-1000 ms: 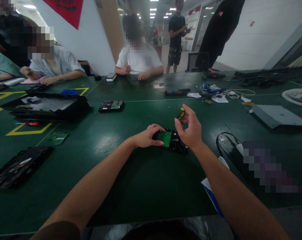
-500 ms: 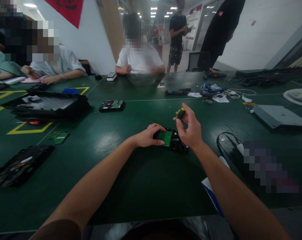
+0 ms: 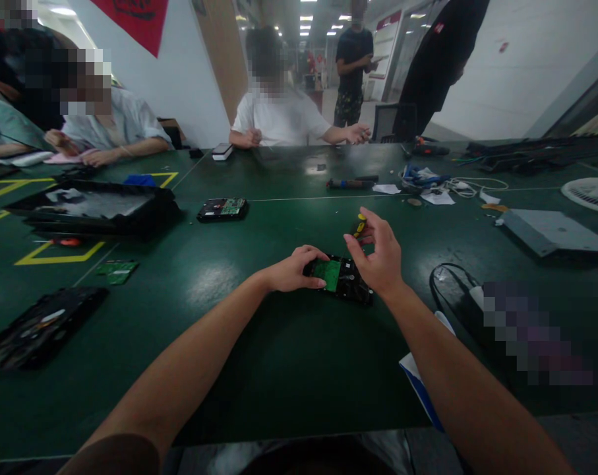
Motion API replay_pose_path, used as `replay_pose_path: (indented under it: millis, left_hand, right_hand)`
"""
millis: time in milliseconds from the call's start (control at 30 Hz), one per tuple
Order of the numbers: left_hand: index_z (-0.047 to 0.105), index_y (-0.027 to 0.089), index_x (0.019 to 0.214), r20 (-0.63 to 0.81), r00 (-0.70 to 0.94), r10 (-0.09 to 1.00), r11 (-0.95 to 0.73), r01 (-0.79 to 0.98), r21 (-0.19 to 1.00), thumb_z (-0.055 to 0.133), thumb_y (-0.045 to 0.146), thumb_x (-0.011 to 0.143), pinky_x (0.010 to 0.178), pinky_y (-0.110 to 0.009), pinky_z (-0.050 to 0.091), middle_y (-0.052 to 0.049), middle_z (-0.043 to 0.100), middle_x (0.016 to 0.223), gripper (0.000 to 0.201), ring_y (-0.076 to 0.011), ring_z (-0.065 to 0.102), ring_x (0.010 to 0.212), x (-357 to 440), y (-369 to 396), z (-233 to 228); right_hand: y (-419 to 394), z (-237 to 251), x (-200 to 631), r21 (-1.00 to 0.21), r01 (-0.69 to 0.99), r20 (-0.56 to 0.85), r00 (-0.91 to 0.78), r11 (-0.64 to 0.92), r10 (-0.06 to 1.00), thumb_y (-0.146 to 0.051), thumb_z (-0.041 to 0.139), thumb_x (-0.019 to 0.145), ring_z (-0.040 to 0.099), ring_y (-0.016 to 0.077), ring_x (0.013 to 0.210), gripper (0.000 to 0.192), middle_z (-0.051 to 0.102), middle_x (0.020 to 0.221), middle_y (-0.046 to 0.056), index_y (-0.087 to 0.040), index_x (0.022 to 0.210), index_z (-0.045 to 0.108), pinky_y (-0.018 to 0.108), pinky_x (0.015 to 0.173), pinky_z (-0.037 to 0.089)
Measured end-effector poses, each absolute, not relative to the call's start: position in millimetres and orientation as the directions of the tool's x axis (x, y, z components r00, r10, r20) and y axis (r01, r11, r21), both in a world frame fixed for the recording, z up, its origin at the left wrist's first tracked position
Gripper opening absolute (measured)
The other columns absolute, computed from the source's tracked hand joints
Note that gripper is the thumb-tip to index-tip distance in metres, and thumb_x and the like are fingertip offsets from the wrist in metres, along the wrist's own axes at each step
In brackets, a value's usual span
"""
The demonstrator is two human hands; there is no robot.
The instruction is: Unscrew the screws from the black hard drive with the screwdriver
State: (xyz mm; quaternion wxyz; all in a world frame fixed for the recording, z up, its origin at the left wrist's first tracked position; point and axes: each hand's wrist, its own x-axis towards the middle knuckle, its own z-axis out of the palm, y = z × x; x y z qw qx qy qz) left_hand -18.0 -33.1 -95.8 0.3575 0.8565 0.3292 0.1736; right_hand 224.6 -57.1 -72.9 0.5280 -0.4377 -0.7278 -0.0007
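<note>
A black hard drive (image 3: 345, 282) with a green circuit board (image 3: 327, 272) on top lies on the green table (image 3: 259, 343) in front of me. My left hand (image 3: 293, 269) rests on the drive's left end and holds it down. My right hand (image 3: 378, 254) is above the drive's right side, fingers pinched around the yellow and black handle of a small screwdriver (image 3: 360, 224). The screwdriver's tip is hidden behind my fingers.
A second hard drive (image 3: 222, 209) lies further back on the left, near a black tray (image 3: 88, 210) and loose green boards (image 3: 115, 270). A grey metal box (image 3: 550, 232) and cables (image 3: 427, 178) lie to the right. People sit along the far and left edges.
My right hand has turned the screwdriver handle between its fingers, which dipped, rose and dipped again. My left hand stayed on the drive. The person opposite stretched an arm out to the right.
</note>
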Motion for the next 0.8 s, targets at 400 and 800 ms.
replay_pose_path:
  millis: [400,800]
  left_hand:
    - [0.051,0.031,0.142,0.042,0.723,0.690,-0.512,0.447,0.733,0.074,0.052,0.079,0.114,-0.053,0.037,-0.010,0.043,0.145,0.070,-0.0320,0.042,0.137,-18.2,-34.0,-94.1]
    - [0.054,0.032,0.139,0.053,0.718,0.694,-0.505,0.433,0.747,0.075,0.053,0.077,0.115,-0.055,0.035,-0.010,0.047,0.143,0.069,-0.0330,0.041,0.137,-17.5,-33.6,-94.1]
  right_hand:
    - [-57.2,-72.9,224.7,-0.478,0.626,0.764,-0.050,0.616,0.644,-0.031,0.061,0.093,0.067,0.0234,0.093,0.059,0.062,0.125,0.009,-0.032,0.148,0.043,0.044,0.079,0.064]
    - [-55.1,-75.1,225.9,-0.465,0.633,0.764,-0.066,0.619,0.642,-0.030,0.059,0.093,0.068,0.0256,0.097,0.062,0.060,0.135,0.011,-0.030,0.151,0.039,0.046,0.081,0.064]
